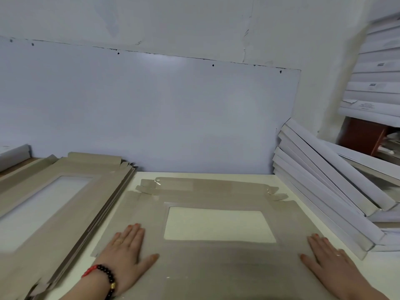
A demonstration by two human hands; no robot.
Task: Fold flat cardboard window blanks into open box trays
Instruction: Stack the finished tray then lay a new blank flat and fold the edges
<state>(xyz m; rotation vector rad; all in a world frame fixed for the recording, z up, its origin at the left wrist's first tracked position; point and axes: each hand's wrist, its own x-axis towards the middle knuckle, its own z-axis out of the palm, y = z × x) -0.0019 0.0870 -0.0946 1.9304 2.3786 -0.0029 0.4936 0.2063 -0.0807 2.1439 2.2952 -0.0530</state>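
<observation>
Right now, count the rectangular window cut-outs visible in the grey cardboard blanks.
2: one in the flat grey cardboard blank under both hands, one atop the stack of grey blanks at left. Lower sheets' windows are hidden.

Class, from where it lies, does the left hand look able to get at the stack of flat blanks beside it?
Probably yes. The left hand lies flat on the blank, and the stack of flat blanks sits just to its left, with nothing between them.

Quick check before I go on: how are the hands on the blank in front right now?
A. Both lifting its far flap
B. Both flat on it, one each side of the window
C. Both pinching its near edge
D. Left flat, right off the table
B: the left hand and right hand lie palm down with straight fingers on the blank, either side of its window.
</observation>
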